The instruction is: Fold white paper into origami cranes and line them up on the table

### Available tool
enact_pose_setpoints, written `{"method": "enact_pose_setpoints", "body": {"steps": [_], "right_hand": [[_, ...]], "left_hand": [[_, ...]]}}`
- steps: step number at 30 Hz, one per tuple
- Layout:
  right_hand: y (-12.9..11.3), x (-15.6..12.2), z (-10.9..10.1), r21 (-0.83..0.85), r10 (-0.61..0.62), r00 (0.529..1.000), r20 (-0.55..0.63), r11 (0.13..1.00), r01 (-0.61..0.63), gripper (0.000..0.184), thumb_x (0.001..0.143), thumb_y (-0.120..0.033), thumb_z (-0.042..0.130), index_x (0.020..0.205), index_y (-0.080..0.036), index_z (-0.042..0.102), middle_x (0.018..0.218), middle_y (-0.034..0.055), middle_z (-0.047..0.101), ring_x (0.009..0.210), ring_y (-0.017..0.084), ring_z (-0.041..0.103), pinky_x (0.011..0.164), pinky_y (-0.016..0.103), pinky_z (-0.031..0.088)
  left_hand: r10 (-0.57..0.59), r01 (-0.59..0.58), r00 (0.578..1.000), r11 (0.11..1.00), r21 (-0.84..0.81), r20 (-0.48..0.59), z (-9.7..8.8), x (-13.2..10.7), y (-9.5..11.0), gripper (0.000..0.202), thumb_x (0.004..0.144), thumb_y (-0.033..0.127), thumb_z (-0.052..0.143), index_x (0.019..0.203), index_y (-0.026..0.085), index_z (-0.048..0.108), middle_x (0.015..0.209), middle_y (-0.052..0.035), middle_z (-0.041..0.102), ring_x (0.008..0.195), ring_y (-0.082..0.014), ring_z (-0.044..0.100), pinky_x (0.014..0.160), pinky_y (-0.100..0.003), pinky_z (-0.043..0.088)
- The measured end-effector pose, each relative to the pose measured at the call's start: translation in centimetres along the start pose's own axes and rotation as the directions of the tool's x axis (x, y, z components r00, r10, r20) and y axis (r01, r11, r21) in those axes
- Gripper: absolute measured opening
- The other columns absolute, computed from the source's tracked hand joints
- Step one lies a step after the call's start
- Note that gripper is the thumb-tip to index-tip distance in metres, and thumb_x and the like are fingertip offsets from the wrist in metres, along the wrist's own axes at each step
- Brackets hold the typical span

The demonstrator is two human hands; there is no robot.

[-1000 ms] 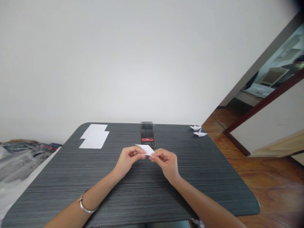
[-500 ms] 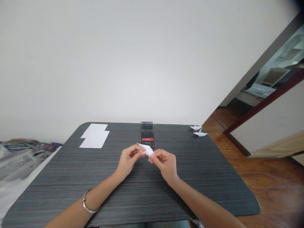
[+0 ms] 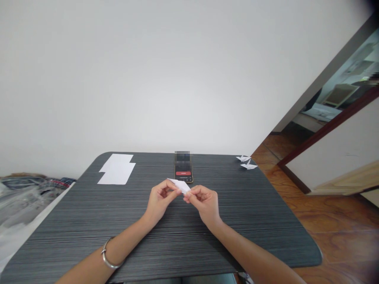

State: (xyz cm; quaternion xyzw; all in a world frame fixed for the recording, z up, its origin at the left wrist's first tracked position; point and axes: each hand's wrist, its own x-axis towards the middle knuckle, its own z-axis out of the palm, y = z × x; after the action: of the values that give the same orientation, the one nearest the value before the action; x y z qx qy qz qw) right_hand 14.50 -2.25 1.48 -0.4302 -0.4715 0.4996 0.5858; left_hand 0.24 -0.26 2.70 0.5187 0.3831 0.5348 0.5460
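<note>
Both my hands meet over the middle of the dark striped table (image 3: 89,228). My left hand (image 3: 161,199) pinches the left part of a small folded white paper piece (image 3: 179,184), pointed and narrow. My right hand (image 3: 204,203) pinches its right end with thumb and forefinger. The paper is held a little above the tabletop. A silver bangle (image 3: 108,258) circles my left wrist.
A phone (image 3: 183,171) lies just beyond my hands. Two white paper sheets (image 3: 117,169) overlap at the table's far left. Two folded paper cranes (image 3: 246,162) sit at the far right corner. Bundled bags and cloth (image 3: 26,193) lie left of the table. Wooden floor and an open doorway are to the right.
The folded paper has narrowed slightly between my fingers, and my hands have closed in a little. Nothing else moved.
</note>
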Motion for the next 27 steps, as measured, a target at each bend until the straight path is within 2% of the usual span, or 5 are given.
{"method": "enact_pose_setpoints", "body": {"steps": [7,17,23,27], "right_hand": [[0.1,0.1,0.1,0.009,0.054,0.998,0.015,0.998,-0.054,0.016,0.066,-0.031,0.070,0.065,-0.016,0.064,0.061,0.0039,0.070,0.057,0.017,0.066,0.055,0.028,0.055],[0.1,0.6,-0.1,0.002,0.056,0.998,0.018,0.998,-0.056,0.018,0.064,-0.032,0.072,0.064,-0.016,0.065,0.060,0.0044,0.070,0.055,0.016,0.065,0.054,0.027,0.055],[0.0,0.8,-0.4,0.075,0.105,0.994,0.011,0.992,-0.106,0.024,0.068,-0.039,0.068,0.068,-0.016,0.062,0.063,0.0037,0.070,0.057,0.016,0.066,0.052,0.025,0.054],[-0.3,0.7,-0.4,0.076,0.110,0.992,0.069,0.990,-0.115,0.023,0.068,-0.038,0.069,0.075,-0.016,0.063,0.063,0.0025,0.069,0.055,0.014,0.065,0.052,0.024,0.053]], "left_hand": [[-0.018,0.018,0.999,1.000,-0.008,-0.033,-0.1,0.1,-0.2,0.019,0.062,0.024,0.072,0.060,0.013,0.056,0.062,0.0011,0.059,0.060,-0.0113,0.055,0.059,-0.023,0.044],[-0.005,0.008,0.999,0.999,0.048,-0.049,-0.4,0.1,0.3,0.016,0.065,0.023,0.070,0.061,0.014,0.057,0.064,0.0001,0.060,0.063,-0.0124,0.056,0.062,-0.023,0.044],[-0.018,0.020,0.997,0.999,0.032,-0.076,-0.9,0.3,0.1,0.017,0.065,0.024,0.070,0.062,0.014,0.056,0.066,0.0008,0.060,0.063,-0.0122,0.057,0.064,-0.024,0.045],[-0.014,0.016,0.998,0.999,0.031,-0.067,-1.0,0.3,0.2,0.017,0.065,0.023,0.069,0.062,0.014,0.056,0.065,0.0006,0.060,0.063,-0.0124,0.057,0.063,-0.024,0.044]]}}
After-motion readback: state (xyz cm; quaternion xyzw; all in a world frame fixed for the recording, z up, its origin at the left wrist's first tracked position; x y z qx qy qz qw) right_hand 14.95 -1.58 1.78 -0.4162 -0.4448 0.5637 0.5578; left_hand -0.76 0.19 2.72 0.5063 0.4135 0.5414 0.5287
